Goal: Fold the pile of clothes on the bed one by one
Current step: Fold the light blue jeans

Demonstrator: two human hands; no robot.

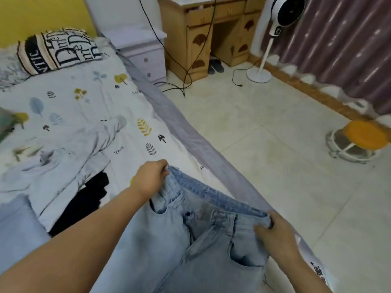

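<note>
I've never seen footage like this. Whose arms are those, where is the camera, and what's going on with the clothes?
There is no machine here: a person wears a wide-angle camera on the head, looking down at their own arms. The left hand and right hand each grip one end of the waistband of light blue jeans, spread over the bed. A pale grey garment and something black lie to the left, not yet folded. A pillow sits at the bed's head.
</note>
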